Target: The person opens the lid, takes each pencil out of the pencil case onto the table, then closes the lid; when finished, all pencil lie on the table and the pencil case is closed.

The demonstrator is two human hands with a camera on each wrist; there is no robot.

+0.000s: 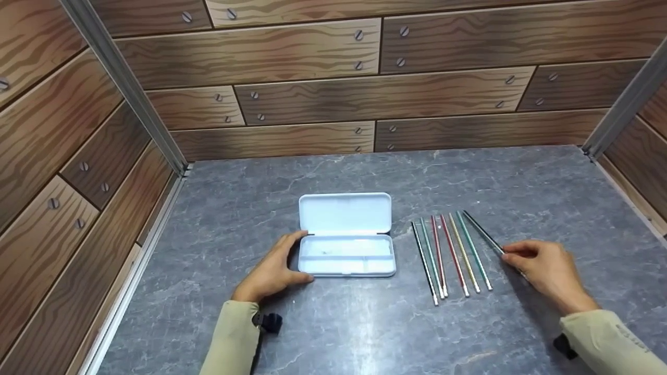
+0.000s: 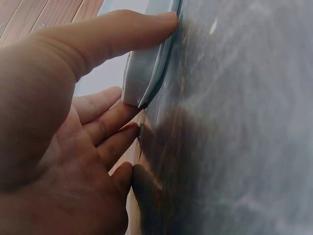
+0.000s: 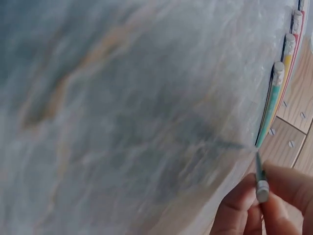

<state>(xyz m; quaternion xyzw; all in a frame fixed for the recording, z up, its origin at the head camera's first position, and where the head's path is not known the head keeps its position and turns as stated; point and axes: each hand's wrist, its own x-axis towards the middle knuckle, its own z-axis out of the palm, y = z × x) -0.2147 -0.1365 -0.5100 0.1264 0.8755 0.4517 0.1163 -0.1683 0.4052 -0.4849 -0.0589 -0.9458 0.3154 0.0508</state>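
An open pale blue-white pencil case (image 1: 345, 214) lies on the table, its lid tipped back and its divided tray toward me. My left hand (image 1: 272, 272) holds its left end, thumb at the front corner and fingers near the hinge; the left wrist view shows the thumb (image 2: 132, 32) across the case's edge. To the right, my right hand (image 1: 552, 273) pinches a dark pencil (image 1: 483, 230) between thumb and fingers near its eraser end (image 3: 262, 191). Left of that pencil several others lie in a loose row, among them a green pencil (image 1: 475, 252) and a yellow pencil (image 1: 464, 250).
The grey marbled tabletop (image 1: 333, 333) carries everything. Wood-patterned panels (image 1: 312, 52) close off the back and both sides, with metal corner posts (image 1: 130, 78) at left and right.
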